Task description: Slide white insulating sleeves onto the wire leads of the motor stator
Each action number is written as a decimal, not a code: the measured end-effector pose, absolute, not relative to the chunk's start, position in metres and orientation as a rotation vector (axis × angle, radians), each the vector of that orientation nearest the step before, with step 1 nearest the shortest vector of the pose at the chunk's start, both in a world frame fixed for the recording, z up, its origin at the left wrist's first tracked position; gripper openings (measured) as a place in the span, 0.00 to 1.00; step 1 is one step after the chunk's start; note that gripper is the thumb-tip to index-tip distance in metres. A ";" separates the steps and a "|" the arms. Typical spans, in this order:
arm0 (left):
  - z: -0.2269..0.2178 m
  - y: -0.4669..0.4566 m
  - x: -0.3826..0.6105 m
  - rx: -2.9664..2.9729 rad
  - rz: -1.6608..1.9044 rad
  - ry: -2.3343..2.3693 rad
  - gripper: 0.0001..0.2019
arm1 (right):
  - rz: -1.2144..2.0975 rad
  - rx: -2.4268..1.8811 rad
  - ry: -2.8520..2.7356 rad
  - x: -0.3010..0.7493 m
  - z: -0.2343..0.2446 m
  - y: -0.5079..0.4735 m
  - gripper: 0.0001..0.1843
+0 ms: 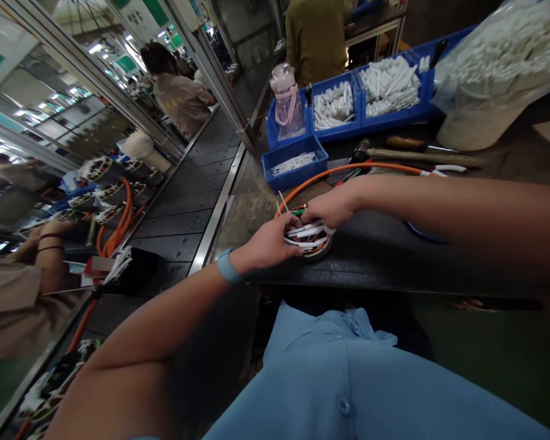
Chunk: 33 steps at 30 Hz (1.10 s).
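Dark workbench [394, 256], its near edge just below, round coil [310, 238] lying flat, left hand [268, 244] gripping it at 9 o'clock, right hand [332, 208] pinching its white sleeves at 12, clear bench toward 3.

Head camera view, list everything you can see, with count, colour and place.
wound coil: one, white sleeves and coloured wires, bench edge under both hands
orange cable: one, orange, arcs from the coil across the bench
blue bins: about four, blue, back of bench, holding white tubes
bottle: one, pink and clear, in a bin
plastic bag: one, clear, full of white tubes, far right
hand tools: a few, brown handles, behind the cable
conveyor: one, dark, left of bench
other workers: several, along the line
left hand: fingers on the coil, blue wristband
right hand: fingers on the coil's top
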<state>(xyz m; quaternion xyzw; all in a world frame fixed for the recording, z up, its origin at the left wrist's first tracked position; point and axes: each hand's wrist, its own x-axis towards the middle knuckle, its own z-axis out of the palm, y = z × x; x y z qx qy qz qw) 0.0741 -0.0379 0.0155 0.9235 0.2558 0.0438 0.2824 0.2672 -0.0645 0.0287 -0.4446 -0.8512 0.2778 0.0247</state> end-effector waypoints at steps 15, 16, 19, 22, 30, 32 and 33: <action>0.023 -0.041 0.080 2.423 0.061 0.571 0.20 | 1.021 -1.181 -2.656 0.283 0.014 -0.066 0.19; 0.022 -0.042 0.079 2.428 0.066 0.569 0.19 | 1.013 -1.197 -2.679 0.282 0.016 -0.066 0.20; 0.018 -0.042 0.078 2.414 0.117 0.565 0.18 | 0.983 -1.235 -2.734 0.280 0.022 -0.068 0.22; 0.014 -0.039 0.078 2.270 0.143 0.466 0.16 | 0.934 -1.282 -2.767 0.278 0.027 -0.071 0.22; 0.018 -0.032 0.076 1.972 -0.020 0.409 0.17 | 0.640 -1.368 -2.854 0.274 0.030 -0.078 0.20; 0.018 -0.033 0.073 2.138 0.006 0.376 0.19 | 0.458 -1.329 -2.898 0.274 0.025 -0.081 0.17; 0.016 -0.035 0.072 2.252 0.030 0.373 0.23 | 0.401 -1.302 -2.907 0.275 0.023 -0.082 0.15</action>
